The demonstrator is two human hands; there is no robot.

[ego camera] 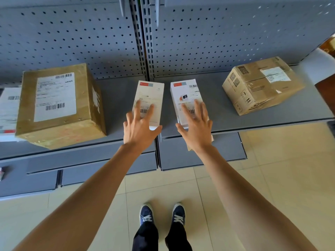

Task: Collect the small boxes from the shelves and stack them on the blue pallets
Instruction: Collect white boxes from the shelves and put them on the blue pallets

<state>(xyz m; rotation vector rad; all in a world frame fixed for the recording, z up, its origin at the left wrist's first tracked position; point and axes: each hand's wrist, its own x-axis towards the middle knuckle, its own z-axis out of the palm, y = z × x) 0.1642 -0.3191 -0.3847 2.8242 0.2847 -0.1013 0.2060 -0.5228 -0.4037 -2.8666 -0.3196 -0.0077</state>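
Observation:
Two small white boxes stand side by side on the grey shelf (226, 115). My left hand (139, 127) lies over the near end of the left white box (150, 95), fingers spread on its top and thumb at its front corner. My right hand (195, 127) rests the same way on the right white box (186, 91), fingers apart on the label. Neither box is lifted; both sit flat on the shelf. No blue pallet is in view.
A large brown carton (58, 104) with a shipping label sits at the left, a taped brown carton (262, 84) at the right. A white parcel (9, 113) shows at the far left edge. Lower grey shelves jut out below. Tiled floor and my shoes are underneath.

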